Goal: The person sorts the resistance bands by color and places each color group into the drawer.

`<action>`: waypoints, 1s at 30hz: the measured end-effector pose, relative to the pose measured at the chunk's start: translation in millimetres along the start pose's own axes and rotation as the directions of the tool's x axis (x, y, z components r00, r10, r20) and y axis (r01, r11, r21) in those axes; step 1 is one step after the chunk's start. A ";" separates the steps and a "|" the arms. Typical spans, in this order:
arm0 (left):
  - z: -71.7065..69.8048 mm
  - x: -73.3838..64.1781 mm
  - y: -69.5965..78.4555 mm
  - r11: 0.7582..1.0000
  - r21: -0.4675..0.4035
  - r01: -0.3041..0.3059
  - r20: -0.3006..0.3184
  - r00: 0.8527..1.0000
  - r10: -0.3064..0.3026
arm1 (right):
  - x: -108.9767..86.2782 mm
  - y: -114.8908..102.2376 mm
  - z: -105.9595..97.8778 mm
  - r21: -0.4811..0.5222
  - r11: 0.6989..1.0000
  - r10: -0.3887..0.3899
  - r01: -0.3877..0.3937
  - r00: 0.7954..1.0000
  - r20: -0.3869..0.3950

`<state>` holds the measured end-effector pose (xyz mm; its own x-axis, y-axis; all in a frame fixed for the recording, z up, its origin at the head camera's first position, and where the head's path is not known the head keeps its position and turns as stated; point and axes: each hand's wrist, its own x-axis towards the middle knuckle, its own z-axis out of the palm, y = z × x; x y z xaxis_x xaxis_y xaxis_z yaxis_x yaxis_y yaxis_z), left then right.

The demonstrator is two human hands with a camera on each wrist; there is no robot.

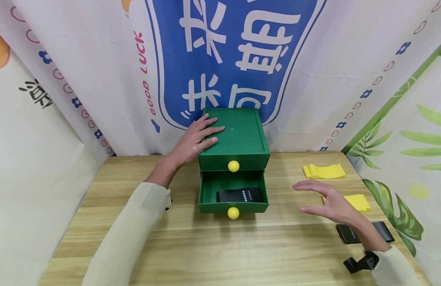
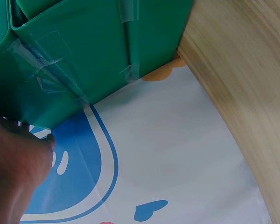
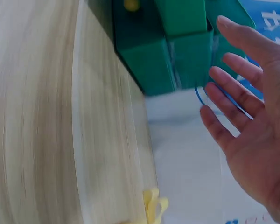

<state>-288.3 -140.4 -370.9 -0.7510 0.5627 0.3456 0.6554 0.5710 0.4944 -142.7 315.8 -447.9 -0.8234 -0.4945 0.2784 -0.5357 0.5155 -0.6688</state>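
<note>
A green drawer box (image 1: 235, 133) with yellow round knobs stands at the back of the table. Its lower drawer (image 1: 209, 190) is pulled out, and a folded black strap (image 1: 238, 195) with white print lies inside. My left hand (image 1: 193, 143) rests on the box's top left edge, fingers spread over the lid; the left wrist view shows it beside the taped side wall (image 2: 84, 56). To the right of the drawer my right hand (image 1: 329, 200) hovers with nothing in it, fingers apart from the thumb. In the right wrist view its palm (image 3: 266, 121) faces the box.
On the table's right side lie two folded yellow straps, one farther back (image 1: 324, 171) and one partly behind my right hand (image 1: 356, 202). Nearer, a folded black strap (image 1: 383, 231) lies partly under my right forearm. A printed curtain (image 1: 134, 79) hangs right behind the box.
</note>
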 end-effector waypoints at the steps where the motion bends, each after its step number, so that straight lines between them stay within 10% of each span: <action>1: -0.1 0.0 0.1 1.000 -0.001 0.000 0.000 1.000 0.000 | -2.6 1.6 -2.1 -0.003 1.000 0.018 -0.018 1.000 0.010; 15: 0.5 0.7 -1.1 1.000 0.003 0.010 0.003 1.000 -0.010 | -41.5 26.1 -27.0 -0.089 0.985 0.158 -0.151 0.984 0.080; 30: 0.0 -0.1 -0.9 1.000 0.002 0.002 -0.003 1.000 -0.002 | -81.2 39.9 -36.7 -0.120 0.987 0.122 -0.104 0.979 0.160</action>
<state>-288.8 -140.9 -371.4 -0.7527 0.5596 0.3470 0.6539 0.5736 0.4934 -104.1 402.2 -471.9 -0.8419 -0.5336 0.0802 -0.4661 0.6442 -0.6064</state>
